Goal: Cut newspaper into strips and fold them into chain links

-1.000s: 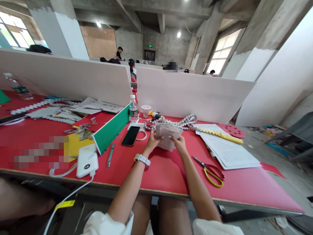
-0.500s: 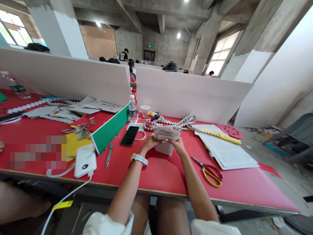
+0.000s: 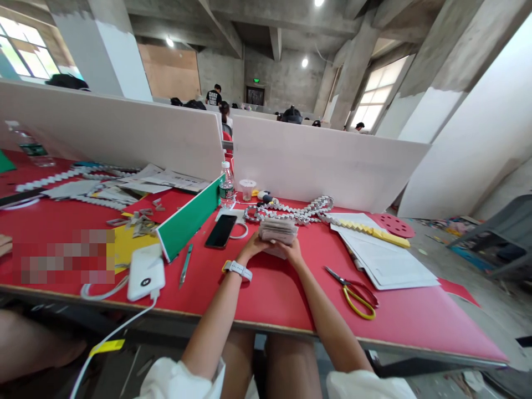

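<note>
Both of my hands hold a thick stack of paper slips just above the red table, roughly at its middle. My left hand grips the stack's left end, fingers curled round it; a white watch with a yellow band sits on that wrist. My right hand holds the right end from below, fingers wrapped under it. The stack lies nearly flat, edge towards me.
A black phone lies left of my hands, beside a green divider board, a pen and a white power bank. Yellow-handled scissors and white sheets lie to the right. A folded paper chain and water bottle stand behind.
The paper stack has tipped from upright, facing me, down to nearly flat and lower towards the table. Both hands have closed in around it.
</note>
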Tool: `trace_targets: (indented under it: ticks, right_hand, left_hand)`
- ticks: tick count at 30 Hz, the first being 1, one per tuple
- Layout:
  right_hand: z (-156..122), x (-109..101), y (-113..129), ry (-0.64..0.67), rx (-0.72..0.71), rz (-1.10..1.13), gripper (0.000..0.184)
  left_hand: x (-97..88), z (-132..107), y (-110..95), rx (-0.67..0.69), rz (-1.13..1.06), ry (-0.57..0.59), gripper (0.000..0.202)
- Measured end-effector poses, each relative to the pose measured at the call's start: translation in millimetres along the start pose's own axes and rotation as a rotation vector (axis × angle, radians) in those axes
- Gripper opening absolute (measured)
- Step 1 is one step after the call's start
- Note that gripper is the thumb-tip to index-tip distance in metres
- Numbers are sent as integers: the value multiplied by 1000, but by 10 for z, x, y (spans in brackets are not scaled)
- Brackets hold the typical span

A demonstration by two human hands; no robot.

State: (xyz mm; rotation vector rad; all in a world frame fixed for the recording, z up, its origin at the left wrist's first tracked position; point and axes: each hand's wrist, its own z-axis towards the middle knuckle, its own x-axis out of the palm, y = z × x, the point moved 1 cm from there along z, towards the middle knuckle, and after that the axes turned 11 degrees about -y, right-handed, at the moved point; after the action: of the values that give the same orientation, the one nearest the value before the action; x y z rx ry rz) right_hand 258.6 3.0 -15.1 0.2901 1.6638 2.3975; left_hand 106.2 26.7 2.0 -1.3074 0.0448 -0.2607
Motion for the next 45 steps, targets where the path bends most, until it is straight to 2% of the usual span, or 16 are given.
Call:
trace_targets:
  ticks: [5,10,15,17,20,22,25,28,30,31,33,35,37,39,41,45]
  right_hand:
    - [32,-8,-62,-76,35,-3,35]
    - [16,-44,-109,93,140,39,43]
    - [2,-13,-146,149,103,45,47]
    - [29,-33,-106,93,26,-74,40]
    - [64,-138,63,-41,-132,-481,27]
    - [68,-225,208,-99,-209,-801,24]
    - [59,-296,365,2,-319,-1107,24]
    - [61,-294,417,208,-465,-1179,25]
    - [81,-303,426,199,-525,-1141,22]
    - [98,-318,427,140,-534,-1094,20]
    - [139,-367,413,-58,-512,-923,27]
    - [179,-419,360,-261,-426,-650,48]
    - [211,-446,252,-335,-260,-344,64]
    - [229,-435,115,-220,-56,-124,65]
    - [233,-410,-5,-59,98,-25,51]
    - [236,-409,-96,-26,219,20,35]
  left_hand:
    - [-5,40,131,5,16,15,41]
    - [-40,48,229,-77,92,61,39]
    - [-67,7,175,-102,109,140,51]
    - [-60,6,122,-32,156,56,63]
    - [-41,24,46,185,314,-286,83]
    - [-6,31,23,348,431,-430,97]
    - [71,28,47,541,541,-384,97]
    - [120,17,119,568,585,-182,49]
    - [115,23,171,489,525,-110,19]
    - [102,34,194,429,459,-111,16]
    - [68,67,234,288,298,-182,22]
    - [32,102,269,160,185,-283,31]
    - [5,125,299,76,165,-312,33]
    - [-15,135,320,46,185,-223,31]
    - [-42,141,327,41,195,-161,35]
    - [-134,162,305,54,143,-346,58]
